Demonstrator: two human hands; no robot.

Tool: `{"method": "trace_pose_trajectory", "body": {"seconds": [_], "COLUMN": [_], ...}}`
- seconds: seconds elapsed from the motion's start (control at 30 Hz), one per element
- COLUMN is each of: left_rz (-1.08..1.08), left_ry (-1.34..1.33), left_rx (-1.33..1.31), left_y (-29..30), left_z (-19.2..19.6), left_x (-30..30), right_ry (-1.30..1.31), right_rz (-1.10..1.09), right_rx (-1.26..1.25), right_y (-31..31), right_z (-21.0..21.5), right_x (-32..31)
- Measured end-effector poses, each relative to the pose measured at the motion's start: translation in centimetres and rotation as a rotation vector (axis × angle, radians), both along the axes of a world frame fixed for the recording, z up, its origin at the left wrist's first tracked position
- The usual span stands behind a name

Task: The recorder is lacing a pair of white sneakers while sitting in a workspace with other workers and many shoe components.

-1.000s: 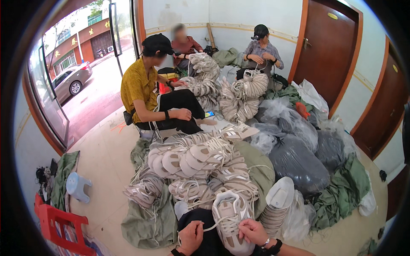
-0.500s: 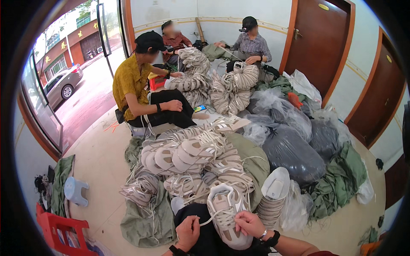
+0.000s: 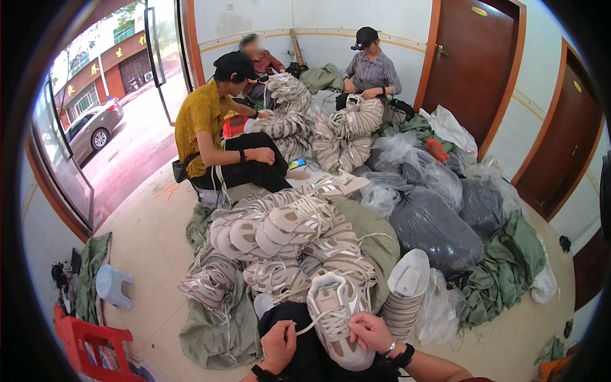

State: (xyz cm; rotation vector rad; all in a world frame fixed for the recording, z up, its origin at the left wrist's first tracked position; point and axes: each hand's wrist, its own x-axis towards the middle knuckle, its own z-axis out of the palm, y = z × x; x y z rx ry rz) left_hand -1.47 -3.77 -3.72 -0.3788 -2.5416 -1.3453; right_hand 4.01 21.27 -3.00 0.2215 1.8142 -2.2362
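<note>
Sneaker (image 3: 336, 318) lies between both hands; left hand (image 3: 279, 344) and right hand (image 3: 369, 332) pinch its laces (image 3: 331, 316).

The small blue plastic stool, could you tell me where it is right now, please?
In the head view, the blue stool lies at the far left on the floor, above the red crate.

Three people are sitting at the upper centre of the frame: one in a yellow shirt (image 3: 198, 121), one in a striped shirt (image 3: 373, 71), one in red (image 3: 262, 60) behind. Shoe piles (image 3: 280, 235) are lying mid-frame on green sacks (image 3: 216, 325). Grey plastic bags (image 3: 433, 229) are sitting at the right. A red crate (image 3: 89, 340) and blue stool (image 3: 111, 285) are standing lower left. A grey car (image 3: 89, 127) is showing upper left, brown doors (image 3: 468, 60) upper right.
</note>
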Motion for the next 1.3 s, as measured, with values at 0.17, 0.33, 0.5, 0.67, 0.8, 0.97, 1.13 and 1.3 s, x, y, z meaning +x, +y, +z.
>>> {"method": "trace_pose_trajectory", "body": {"seconds": [0.17,0.33,0.5,0.67,0.8,0.97,1.13,1.3], "left_rz": [-0.006,0.0,0.004,0.001,0.0,0.001,-0.032,-0.066], "left_ry": [0.013,0.029,-0.003,0.015,0.024,0.015,0.023,0.074], "left_rx": [-0.001,0.048,0.039,0.046,0.072,0.066,-0.001,0.023], "left_y": [-0.2,0.1,0.1,0.0,0.2,0.0,-0.3,-0.6], "left_z": [0.1,-0.2,0.3,-0.1,0.0,0.3,0.2,-0.4], "left_x": [0.1,0.1,0.0,-0.3,-0.1,0.6,0.8,0.1], "right_ry": [0.012,0.0,-0.006,-0.002,-0.027,-0.017,-0.024,-0.02], "right_rz": [-0.017,-0.021,-0.032,-0.023,-0.021,-0.046,-0.045,-0.064], "right_rx": [-0.001,-0.01,-0.009,0.006,0.0,-0.011,0.035,0.139], "right_y": [-0.1,-0.1,-0.1,0.0,0.1,-0.2,-0.1,-0.3], "right_z": [-0.1,-0.1,0.3,0.1,0.0,0.2,-0.1,0.0], "right_x": [0.2,0.3,0.0,-0.1,-0.1,0.5,0.9,0.1]}}
